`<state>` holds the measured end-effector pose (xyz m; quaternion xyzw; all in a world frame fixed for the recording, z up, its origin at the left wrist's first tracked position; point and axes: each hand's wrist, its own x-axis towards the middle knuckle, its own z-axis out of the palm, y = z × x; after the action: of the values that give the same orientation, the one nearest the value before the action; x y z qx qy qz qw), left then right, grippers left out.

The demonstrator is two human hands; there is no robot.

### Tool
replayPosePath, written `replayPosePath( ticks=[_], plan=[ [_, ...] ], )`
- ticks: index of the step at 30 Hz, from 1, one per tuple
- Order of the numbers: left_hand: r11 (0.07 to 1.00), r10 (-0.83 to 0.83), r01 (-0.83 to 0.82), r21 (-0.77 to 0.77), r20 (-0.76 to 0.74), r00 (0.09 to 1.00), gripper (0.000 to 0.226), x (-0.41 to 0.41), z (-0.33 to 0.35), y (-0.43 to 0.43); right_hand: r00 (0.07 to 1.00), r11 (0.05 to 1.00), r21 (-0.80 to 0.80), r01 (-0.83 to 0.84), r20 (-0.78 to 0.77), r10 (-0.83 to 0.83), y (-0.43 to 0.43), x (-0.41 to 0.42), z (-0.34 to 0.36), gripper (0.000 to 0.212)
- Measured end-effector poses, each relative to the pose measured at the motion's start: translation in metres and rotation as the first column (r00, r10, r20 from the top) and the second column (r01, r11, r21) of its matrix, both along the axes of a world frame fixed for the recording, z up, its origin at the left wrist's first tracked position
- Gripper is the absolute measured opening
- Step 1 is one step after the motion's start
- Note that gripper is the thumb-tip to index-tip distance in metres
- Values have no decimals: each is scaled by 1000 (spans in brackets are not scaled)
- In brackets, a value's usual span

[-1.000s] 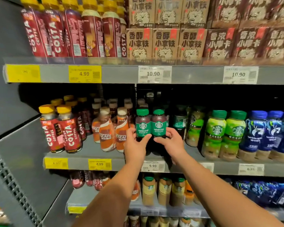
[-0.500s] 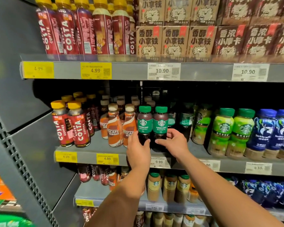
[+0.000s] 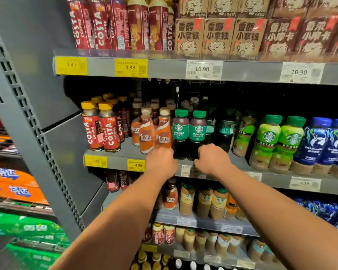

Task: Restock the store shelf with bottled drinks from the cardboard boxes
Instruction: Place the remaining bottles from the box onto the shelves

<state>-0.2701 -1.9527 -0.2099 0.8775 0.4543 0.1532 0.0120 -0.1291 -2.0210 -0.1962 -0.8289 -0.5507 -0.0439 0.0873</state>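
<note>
L hand (image 3: 160, 162) & R hand (image 3: 213, 160) curled beside Americano bottles (image 3: 180, 133) (grip on them: can't tell).

yellow 4.99 price tag (image 3: 130, 67) left of white 10.90 tag (image 3: 203, 69); brown cartons (image 3: 218, 38) above; perforated upright (image 3: 30, 145) left.

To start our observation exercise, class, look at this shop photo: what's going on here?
A person is facing a stocked drinks display. The left hand and right hand, fingers curled, sit on either side of the bases of two green-capped Americano bottles. These stand upright, side by side, at the front edge of the middle shelf, just right of the orange Nescafe bottles. It is unclear whether the fingers actually grip the bottles.
</note>
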Motion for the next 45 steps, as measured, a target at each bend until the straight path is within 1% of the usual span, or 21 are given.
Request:
replayPosePath(
  ticks=[3,7,8,11,15,17,19,20,22,24,27,31,35,38,40,42,43,45],
  plan=[
    [999,-36,37,5,-108,994,21,-8,-4,-13,999,994,-111,-25,31,28,-11,-13,-2,13],
    [996,-81,75,-38,-185,979,24,-27,-14,-36,999,984,-178,23,-23,-28,-37,-39,-14,13],
    [995,-104,98,-36,-201,974,24,-33,-18,-42,998,982,-186,41,-40,-50,-43,-48,-18,17],
    [984,-178,172,-44,-197,964,22,-58,-30,-58,992,977,-194,94,-64,-108,-62,-79,-33,29],
    [967,-253,245,-64,-222,942,18,-99,-50,-76,986,961,-236,143,-49,-158,-85,-131,-63,32],
    [958,-287,275,-84,-254,924,19,-117,-64,-82,982,943,-297,150,-69,-177,-95,-154,-82,27],
    [944,-328,306,-120,-277,903,17,-129,-78,-89,974,919,-368,144,-113,-197,-107,-173,-101,14],
    [937,-348,322,-135,-289,892,17,-133,-86,-93,969,907,-395,144,-130,-210,-113,-180,-108,14],
    [919,-394,361,-161,-309,865,17,-138,-104,-105,963,891,-427,157,-135,-234,-129,-191,-125,22],
    [901,-431,390,-192,-285,856,18,-141,-125,-118,954,876,-449,177,-140,-264,-145,-195,-141,32],
    [867,-487,428,-254,-253,836,18,-139,-157,-135,927,860,-464,210,-186,-326,-162,-193,-166,30],
    [867,-472,370,-334,-311,825,20,-130,-206,-150,897,848,-484,215,-246,-368,-178,-185,-209,32],
    [839,-507,325,-437,-409,759,18,-118,-259,-160,871,832,-536,147,-329,-365,-187,-169,-262,30],
    [823,-499,268,-501,-413,762,23,-114,-298,-166,858,809,-583,77,-374,-351,-189,-161,-304,32],
    [799,-480,201,-566,-402,780,23,-114,-328,-170,844,799,-599,45,-405,-351,-189,-158,-334,33],
    [794,-432,129,-594,-404,806,13,-113,-364,-171,785,789,-613,29,-475,-398,-189,-156,-368,26],
    [798,-406,97,-594,-412,815,12,-112,-382,-171,744,782,-623,25,-511,-431,-189,-157,-386,24],
    [803,-360,47,-594,-421,833,17,-111,-422,-170,664,765,-644,20,-564,-492,-192,-160,-425,29]
  ],
)
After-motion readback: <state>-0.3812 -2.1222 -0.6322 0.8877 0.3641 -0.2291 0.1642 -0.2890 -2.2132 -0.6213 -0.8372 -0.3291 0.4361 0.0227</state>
